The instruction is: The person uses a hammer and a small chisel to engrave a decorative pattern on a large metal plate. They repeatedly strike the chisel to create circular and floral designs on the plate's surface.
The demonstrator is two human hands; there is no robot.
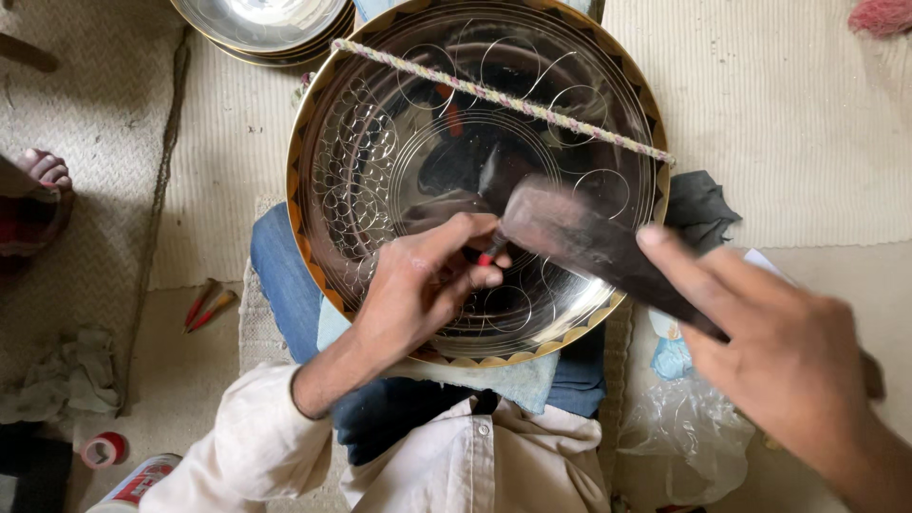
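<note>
— Where's your work?

— The engraved metal plate (399,142) rests on your lap. Your left hand (423,285) is closed around a red-tipped punch (492,251) touching it; your right hand (788,351) grips a dark hammer (579,233) just above.

— Any packages?

— A red-and-white can (142,480) and red tape roll (103,448) lie lower left; clear plastic wrap (689,437) lower right.

Open room across the upper half of the big round metal plate (399,123), though a braided cord (503,98) stretches slantwise over it and bars the way. Lower right of the plate is crowded: the left hand (427,285) pinches a small red-tipped tool (490,252) beside the dark hammer (589,242) gripped by the right hand (788,361). Stacked bowls (266,24) block the top-left corner.
</note>
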